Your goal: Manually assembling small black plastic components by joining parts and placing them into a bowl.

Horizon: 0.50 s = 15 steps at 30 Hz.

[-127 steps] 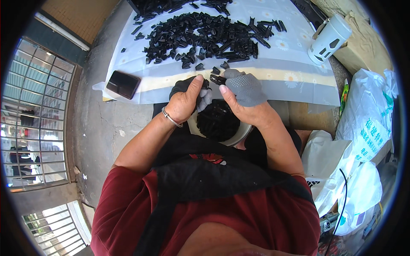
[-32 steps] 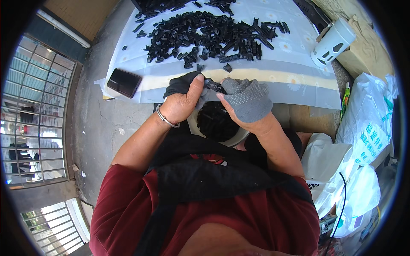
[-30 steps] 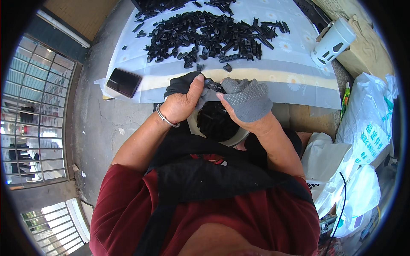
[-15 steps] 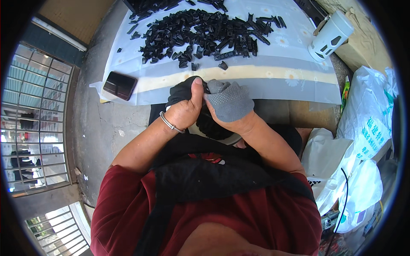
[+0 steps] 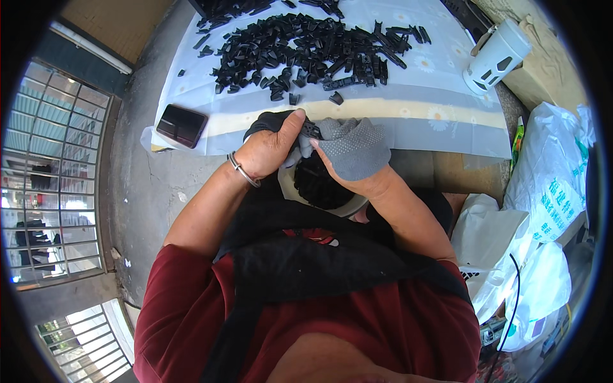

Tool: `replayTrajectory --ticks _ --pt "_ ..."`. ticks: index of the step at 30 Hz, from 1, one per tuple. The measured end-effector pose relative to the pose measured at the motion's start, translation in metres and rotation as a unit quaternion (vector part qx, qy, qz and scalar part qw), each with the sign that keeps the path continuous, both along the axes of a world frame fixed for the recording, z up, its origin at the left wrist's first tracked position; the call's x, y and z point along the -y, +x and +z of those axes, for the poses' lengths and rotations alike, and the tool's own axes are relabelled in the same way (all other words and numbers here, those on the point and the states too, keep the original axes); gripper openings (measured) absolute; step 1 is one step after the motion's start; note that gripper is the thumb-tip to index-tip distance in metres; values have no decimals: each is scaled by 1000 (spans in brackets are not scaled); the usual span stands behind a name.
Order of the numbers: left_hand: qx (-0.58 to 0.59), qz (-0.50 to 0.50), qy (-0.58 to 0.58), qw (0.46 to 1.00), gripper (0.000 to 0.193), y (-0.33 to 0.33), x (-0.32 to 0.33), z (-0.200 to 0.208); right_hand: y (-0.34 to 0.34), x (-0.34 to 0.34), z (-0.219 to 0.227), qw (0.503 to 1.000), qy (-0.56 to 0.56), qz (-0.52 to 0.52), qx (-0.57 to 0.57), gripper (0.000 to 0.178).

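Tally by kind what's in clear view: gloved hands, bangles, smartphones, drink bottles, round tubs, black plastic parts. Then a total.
Left hand and right hand, gloved: 2
Metal bangle: 1
Smartphone: 1
Drink bottle: 1
Round tub: 1
Black plastic parts: too many overlap to count
Total without those: 6

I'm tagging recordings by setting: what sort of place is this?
Probably a makeshift workspace, perhaps at a home: small black parts lie heaped on a flower-print tablecloth, with a bare grey floor and a metal grille to the left.
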<state>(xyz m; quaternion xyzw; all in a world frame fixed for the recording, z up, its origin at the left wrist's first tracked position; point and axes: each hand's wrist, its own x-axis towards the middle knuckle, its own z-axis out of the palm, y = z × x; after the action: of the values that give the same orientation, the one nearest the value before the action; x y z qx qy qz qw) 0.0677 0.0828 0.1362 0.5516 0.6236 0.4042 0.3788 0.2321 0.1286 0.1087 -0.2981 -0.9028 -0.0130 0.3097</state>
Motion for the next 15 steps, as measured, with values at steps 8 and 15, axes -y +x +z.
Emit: replayTrajectory --ticks 8,15 --pt "-420 -27 212 882 22 1 -25 -22 8 -62 2 995 -86 -27 28 18" --pt "-507 -51 157 846 18 23 -68 -34 -9 -93 -2 982 -69 -77 157 13"
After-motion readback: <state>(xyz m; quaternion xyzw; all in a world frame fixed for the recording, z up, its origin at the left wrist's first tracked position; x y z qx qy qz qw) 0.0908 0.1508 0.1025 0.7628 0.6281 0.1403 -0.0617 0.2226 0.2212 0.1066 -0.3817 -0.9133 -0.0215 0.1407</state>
